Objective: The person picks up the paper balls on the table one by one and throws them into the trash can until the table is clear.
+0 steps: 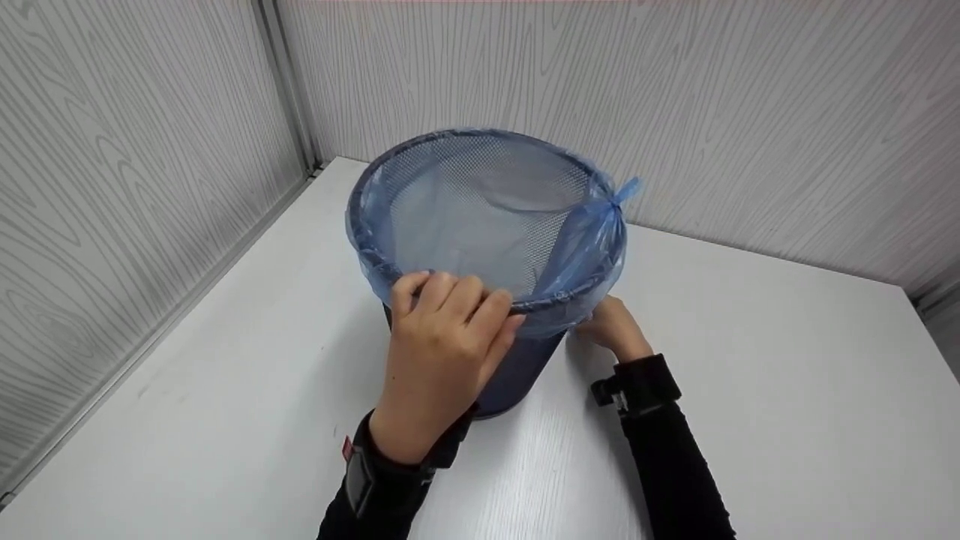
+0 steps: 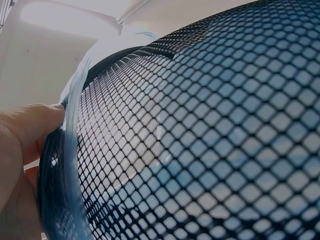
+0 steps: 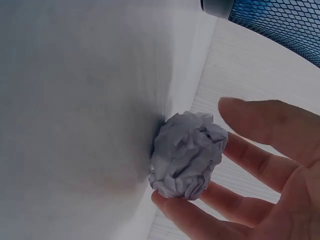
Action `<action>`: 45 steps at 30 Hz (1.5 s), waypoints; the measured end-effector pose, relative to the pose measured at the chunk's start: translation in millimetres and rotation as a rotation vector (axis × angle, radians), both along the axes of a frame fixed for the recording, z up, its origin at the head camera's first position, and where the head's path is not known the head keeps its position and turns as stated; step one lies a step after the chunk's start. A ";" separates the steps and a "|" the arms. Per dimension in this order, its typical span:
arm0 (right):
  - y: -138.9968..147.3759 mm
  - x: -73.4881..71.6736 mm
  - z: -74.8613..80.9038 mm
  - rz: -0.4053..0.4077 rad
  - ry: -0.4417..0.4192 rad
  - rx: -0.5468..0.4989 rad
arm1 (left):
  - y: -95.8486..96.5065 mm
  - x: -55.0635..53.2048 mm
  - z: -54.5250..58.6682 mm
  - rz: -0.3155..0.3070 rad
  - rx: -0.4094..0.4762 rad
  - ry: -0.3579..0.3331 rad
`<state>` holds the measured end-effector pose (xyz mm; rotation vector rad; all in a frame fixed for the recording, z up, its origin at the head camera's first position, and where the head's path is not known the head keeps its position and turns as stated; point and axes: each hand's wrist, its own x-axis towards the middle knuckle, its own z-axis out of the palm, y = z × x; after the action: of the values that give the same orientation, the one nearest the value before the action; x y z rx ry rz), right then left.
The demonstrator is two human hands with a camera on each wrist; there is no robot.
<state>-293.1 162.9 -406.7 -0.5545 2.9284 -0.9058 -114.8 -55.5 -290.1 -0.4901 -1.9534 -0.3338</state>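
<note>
A dark mesh wastebasket [image 1: 510, 375] stands on the white table, lined with a translucent blue bag [image 1: 577, 240] folded over its rim. The bag is knotted at the rim's right side. My left hand [image 1: 446, 341] grips the near rim, fingers over the edge; in the left wrist view its thumb [image 2: 47, 117] lies against the bag-covered rim. Low on the basket's right side, my right hand [image 1: 611, 326] is partly hidden in the head view. The right wrist view shows a crumpled paper ball [image 3: 187, 155] on the table, fingers touching it and the thumb [image 3: 265, 120] apart from it.
Table surface [image 1: 772, 360] extends on both sides of the basket. A grey wood-grain panel [image 1: 637, 82] rises behind the table, and another panel [image 1: 135, 150] borders it on the left.
</note>
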 end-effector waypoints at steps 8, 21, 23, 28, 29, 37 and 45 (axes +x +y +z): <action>1.1 -0.3 -0.4 0.031 0.012 0.021 | -2.6 -1.1 -0.9 0.008 -0.003 0.002; 22.1 19.2 62.5 -0.078 0.157 -0.299 | -5.8 -1.2 -0.7 0.034 -0.010 -0.002; 23.5 30.9 76.9 -0.103 0.224 -0.366 | -6.1 -1.7 -0.6 0.038 -0.013 -0.006; 21.7 64.8 103.1 -0.118 0.416 -0.530 | -4.6 -4.2 -1.9 0.044 -0.018 -0.015; 20.7 71.0 106.6 -0.113 0.460 -0.551 | -3.9 -4.9 -2.2 0.043 -0.017 -0.016; 11.2 112.4 124.1 0.001 0.683 -0.785 | 2.6 -9.1 -2.8 0.023 -0.018 -0.015; -15.8 118.4 153.3 0.212 0.727 -0.906 | 5.0 -9.7 -2.6 0.014 -0.012 -0.008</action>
<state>-174.8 147.1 -253.3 -1.4400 2.6702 -2.4094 -124.5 -50.5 -292.6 -0.4834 -1.9664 -0.3156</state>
